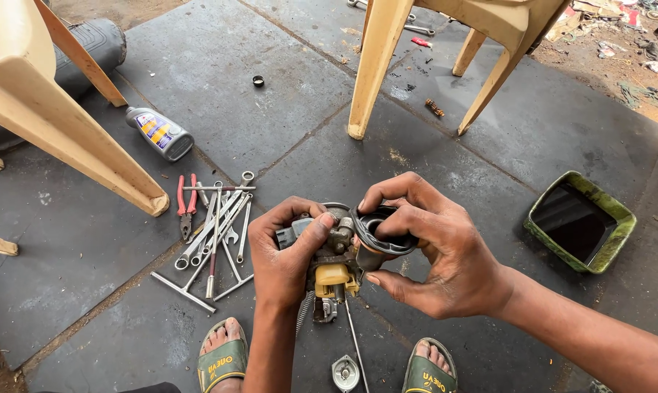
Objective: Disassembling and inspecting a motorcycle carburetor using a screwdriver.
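Note:
I hold a small metal carburetor (334, 256) with a yellow plastic part above the floor, between my knees. My left hand (285, 251) grips its left side, thumb pressed on the top. My right hand (434, 247) holds a black rubber ring-shaped diaphragm (378, 227) at the carburetor's upper right, fingers curled around it. A thin cable and a spring hang down from the carburetor. A small metal cap (345, 372) lies on the floor below, between my sandalled feet.
A pile of spanners, a T-wrench and red-handled pliers (212, 229) lies left of my hands. A grey oil bottle (159, 132) lies near a beige plastic chair leg (89, 142). Another beige chair (376, 69) stands ahead. A green tray of dark oil (611, 218) sits right.

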